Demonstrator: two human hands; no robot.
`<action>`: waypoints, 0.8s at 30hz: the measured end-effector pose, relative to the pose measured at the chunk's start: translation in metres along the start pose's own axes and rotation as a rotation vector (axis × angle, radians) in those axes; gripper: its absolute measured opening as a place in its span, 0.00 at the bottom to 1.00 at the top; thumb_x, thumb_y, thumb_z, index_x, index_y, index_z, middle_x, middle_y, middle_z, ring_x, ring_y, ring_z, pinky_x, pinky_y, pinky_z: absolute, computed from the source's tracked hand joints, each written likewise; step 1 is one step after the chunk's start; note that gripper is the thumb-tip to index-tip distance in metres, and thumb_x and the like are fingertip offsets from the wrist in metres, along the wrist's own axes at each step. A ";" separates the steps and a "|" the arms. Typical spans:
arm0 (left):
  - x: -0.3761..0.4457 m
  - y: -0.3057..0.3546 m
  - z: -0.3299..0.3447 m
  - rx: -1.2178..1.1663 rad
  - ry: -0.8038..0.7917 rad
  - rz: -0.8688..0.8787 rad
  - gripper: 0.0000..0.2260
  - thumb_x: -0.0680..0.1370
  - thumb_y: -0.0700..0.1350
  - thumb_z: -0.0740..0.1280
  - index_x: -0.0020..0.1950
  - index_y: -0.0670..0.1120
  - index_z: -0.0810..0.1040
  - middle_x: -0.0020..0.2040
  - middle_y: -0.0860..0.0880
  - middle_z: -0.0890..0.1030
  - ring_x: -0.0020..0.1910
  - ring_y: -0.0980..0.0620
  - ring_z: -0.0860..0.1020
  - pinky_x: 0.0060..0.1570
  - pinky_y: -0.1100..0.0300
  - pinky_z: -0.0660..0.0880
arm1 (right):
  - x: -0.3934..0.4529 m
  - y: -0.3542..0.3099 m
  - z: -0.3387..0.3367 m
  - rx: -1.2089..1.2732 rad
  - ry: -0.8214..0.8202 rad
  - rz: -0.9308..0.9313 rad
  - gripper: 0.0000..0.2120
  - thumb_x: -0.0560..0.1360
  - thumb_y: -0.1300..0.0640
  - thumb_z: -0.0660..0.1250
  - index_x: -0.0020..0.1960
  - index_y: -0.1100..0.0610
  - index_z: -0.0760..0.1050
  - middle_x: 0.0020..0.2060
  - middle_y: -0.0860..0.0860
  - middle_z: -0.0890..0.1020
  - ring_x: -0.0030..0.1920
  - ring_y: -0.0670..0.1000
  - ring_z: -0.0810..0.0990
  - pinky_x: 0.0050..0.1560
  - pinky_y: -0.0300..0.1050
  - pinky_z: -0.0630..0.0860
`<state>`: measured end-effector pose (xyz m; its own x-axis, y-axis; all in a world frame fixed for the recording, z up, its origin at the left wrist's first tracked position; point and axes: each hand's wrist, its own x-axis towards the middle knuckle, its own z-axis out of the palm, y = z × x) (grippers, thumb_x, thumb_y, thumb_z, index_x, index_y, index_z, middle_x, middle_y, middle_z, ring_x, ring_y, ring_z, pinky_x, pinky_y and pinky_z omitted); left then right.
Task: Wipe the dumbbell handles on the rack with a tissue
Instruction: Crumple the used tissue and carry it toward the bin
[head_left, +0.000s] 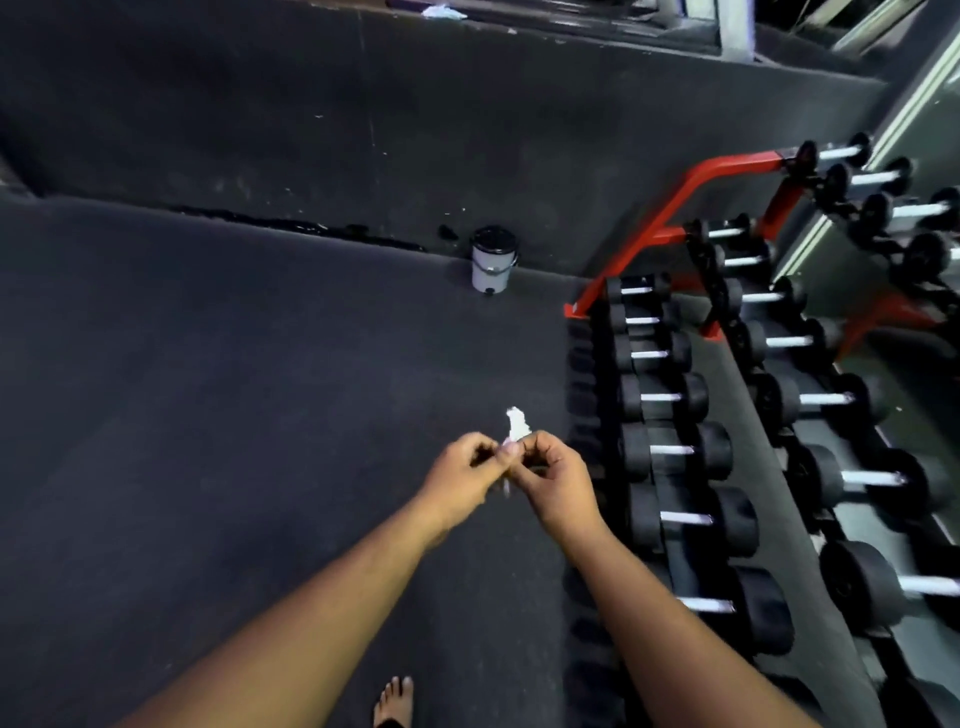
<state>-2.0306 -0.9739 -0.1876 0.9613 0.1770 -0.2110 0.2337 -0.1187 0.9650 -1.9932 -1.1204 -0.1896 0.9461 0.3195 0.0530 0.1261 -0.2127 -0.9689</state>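
You see a dim picture: the dark floor (234, 415) swallows most detail, and only the metal dumbbell handles (670, 450) give small bright glints. The wide lens bends lines at the edges, and the rack's far end (883, 208) looks slightly blurred.

small grey bin (493, 262) on dark rubber floor (234, 389), crumpled white scrap (442, 11) far off
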 end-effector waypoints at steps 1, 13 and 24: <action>0.007 0.003 -0.003 -0.044 -0.017 -0.013 0.17 0.79 0.56 0.69 0.49 0.42 0.79 0.43 0.41 0.85 0.39 0.50 0.81 0.40 0.54 0.75 | 0.008 -0.001 0.002 -0.029 -0.021 -0.004 0.09 0.75 0.57 0.75 0.40 0.57 0.76 0.35 0.52 0.83 0.37 0.50 0.81 0.42 0.49 0.79; 0.158 0.024 -0.058 -0.345 -0.089 -0.170 0.02 0.81 0.41 0.68 0.49 0.44 0.80 0.41 0.47 0.85 0.39 0.51 0.82 0.46 0.56 0.79 | 0.156 0.006 0.018 -0.097 0.132 0.057 0.05 0.75 0.52 0.74 0.43 0.51 0.79 0.38 0.47 0.84 0.38 0.47 0.82 0.41 0.44 0.78; 0.304 0.060 -0.030 -0.137 0.053 -0.134 0.05 0.83 0.44 0.65 0.52 0.43 0.78 0.45 0.47 0.86 0.43 0.52 0.84 0.44 0.57 0.79 | 0.320 0.046 -0.044 -0.055 0.084 0.189 0.05 0.75 0.55 0.69 0.40 0.51 0.79 0.36 0.47 0.84 0.35 0.47 0.79 0.39 0.49 0.77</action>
<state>-1.7284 -0.8983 -0.1889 0.9131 0.2341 -0.3337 0.3333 0.0428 0.9419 -1.6715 -1.0691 -0.2068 0.9758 0.1912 -0.1061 -0.0420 -0.3122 -0.9491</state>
